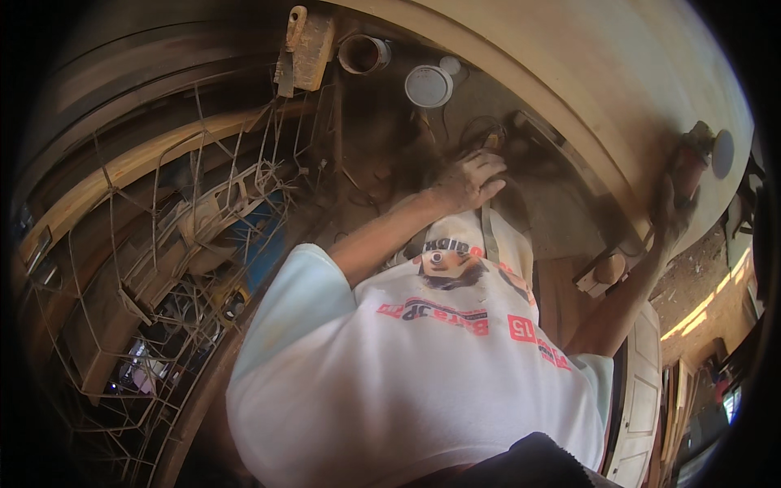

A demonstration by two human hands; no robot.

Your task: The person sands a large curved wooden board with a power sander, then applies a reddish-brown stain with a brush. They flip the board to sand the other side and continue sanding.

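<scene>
A broad, cream-coloured, smooth panel (602, 81) curved across the upper right. The right hand (672, 213) had its fingers closed round a dark-red, cylindrical handheld tool (690, 169) with a grey round disc (722, 154), in front of the panel's right part; whether the disc touched it could not be told. The left hand (472, 180) hung before the torso, fingers loosely bent and slightly parted. Rusty metal latticework (111, 191) filled the room's left side; sunlight streaked the brown ground (691, 276) at right.
</scene>
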